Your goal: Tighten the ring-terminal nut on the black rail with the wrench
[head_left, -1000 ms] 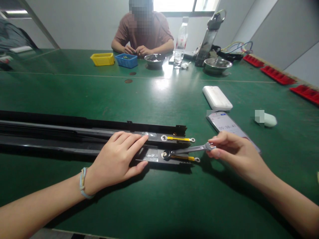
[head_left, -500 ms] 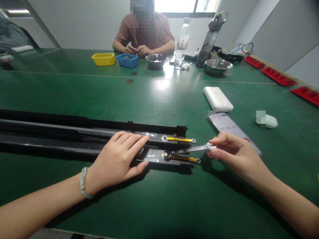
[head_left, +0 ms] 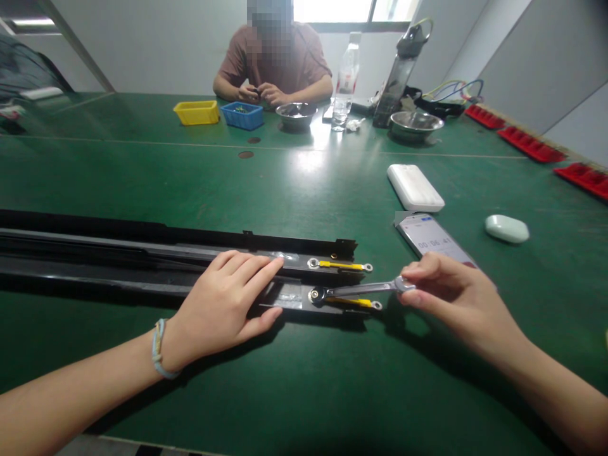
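Two long black metal channels (head_left: 118, 272) lie side by side, reaching in from the left. My left hand (head_left: 223, 297) rests across them, fingers stretched out and thumb over the near edge. Between thumb and fingers, my right hand (head_left: 441, 297) pinches the open end of a combination wrench (head_left: 358, 289). The wrench's ring end sits around a fastener (head_left: 314, 294) near the tip of the near channel. Partly under the wrench is a yellow-sleeved wire (head_left: 363, 303) with a ring terminal. A similar yellow wire (head_left: 339, 265) lies along the far channel.
A phone (head_left: 432, 237) showing a timer, a white power bank (head_left: 415, 188) and a pale green case (head_left: 506, 228) lie on the right. Across the table sits a person (head_left: 275, 69), behind yellow (head_left: 197, 113) and blue (head_left: 243, 116) bins, metal bowls and bottles.
The wrench's free end has shifted slightly right and towards me, turning a little about the fastener, with my right hand following. My left hand stays in place.
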{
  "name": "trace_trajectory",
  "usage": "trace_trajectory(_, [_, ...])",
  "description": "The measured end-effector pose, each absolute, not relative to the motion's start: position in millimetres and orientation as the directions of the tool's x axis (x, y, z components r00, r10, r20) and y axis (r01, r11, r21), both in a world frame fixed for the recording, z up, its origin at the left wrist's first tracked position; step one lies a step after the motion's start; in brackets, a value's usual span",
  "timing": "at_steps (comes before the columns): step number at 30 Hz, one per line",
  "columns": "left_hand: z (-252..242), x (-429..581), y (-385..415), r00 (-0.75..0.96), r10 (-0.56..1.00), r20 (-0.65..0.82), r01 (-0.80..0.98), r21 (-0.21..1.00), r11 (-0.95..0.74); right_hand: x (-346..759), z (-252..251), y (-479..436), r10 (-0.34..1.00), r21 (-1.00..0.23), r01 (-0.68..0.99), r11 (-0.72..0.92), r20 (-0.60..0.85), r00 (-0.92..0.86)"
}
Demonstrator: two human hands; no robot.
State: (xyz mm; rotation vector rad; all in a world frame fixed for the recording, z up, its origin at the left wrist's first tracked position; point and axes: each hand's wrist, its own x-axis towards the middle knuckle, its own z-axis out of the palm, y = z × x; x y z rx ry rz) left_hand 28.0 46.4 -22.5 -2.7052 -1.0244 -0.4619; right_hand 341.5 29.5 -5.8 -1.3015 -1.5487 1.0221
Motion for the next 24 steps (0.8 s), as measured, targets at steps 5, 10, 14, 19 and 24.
trace_trajectory(5, [-19.4, 25.3, 44.4, 0.705, 0.614, 0.355, 0.677, -0.079, -0.732, 340.7, -7.4, 32.9, 0.997, -0.948, 0.312, 0.057, 0.037, -0.068])
trace_trajectory(10, [-18.3, 24.1, 44.2, 0.709, 0.607, 0.359, 0.673, -0.086, -0.735, 339.3, -11.3, 36.6, 0.999, -0.964, 0.267, 0.009, -0.001, -0.035])
trace_trajectory(14, [-19.4, 25.0, 44.1, 0.712, 0.601, 0.363, 0.67, -0.095, -0.736, 344.2, -15.8, 37.4, 0.998, -0.978, 0.207, -0.006, -0.019, -0.061])
trace_trajectory(19, [-20.7, 26.4, 42.8, 0.716, 0.593, 0.369, 0.667, -0.108, -0.737, 349.3, -17.7, 33.7, 0.983, -0.994, 0.106, 0.028, 0.008, -0.186])
trace_trajectory(24, [-21.2, 29.3, 42.9, 0.716, 0.596, 0.365, 0.667, -0.104, -0.737, 347.6, -13.0, 26.0, 0.941, -0.998, 0.036, 0.046, 0.031, -0.338])
